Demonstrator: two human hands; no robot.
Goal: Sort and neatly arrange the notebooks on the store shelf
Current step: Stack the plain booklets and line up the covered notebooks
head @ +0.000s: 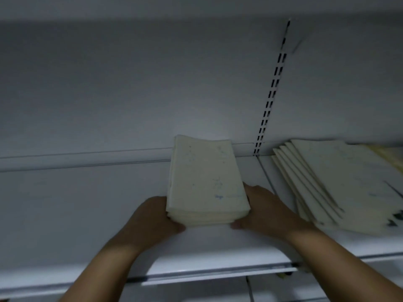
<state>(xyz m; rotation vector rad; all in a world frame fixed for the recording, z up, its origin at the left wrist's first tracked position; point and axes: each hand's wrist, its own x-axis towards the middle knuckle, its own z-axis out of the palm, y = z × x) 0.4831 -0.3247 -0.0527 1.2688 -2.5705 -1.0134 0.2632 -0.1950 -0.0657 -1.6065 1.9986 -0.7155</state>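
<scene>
— What's at the far left of your feed?

— Bare white shelf [76, 203], running under the grey back panel [130, 94]. Then my left hand [150, 216], curled round the near left corner of the notebook stack [205, 179], with the thumb tip along its front edge.

— And the stack itself?

— It's near the middle of the shelf, pale covers up, edges roughly squared, long side pointing back toward the panel. I cannot tell whether it rests fully on the shelf or sits slightly raised in my grip. The frame is blurred, so the faint blue marks on the top cover are unreadable.

— And the right side?

— My right hand [263, 210] grips the near right corner the same way, fingers wrapped along the side, thumb at the front. Past it the slotted upright [272, 88] climbs the back panel. Beyond that, well apart from the stack, a fanned pile [340, 184] of similar notebooks lies out of line, each cover overlapping the next.
</scene>
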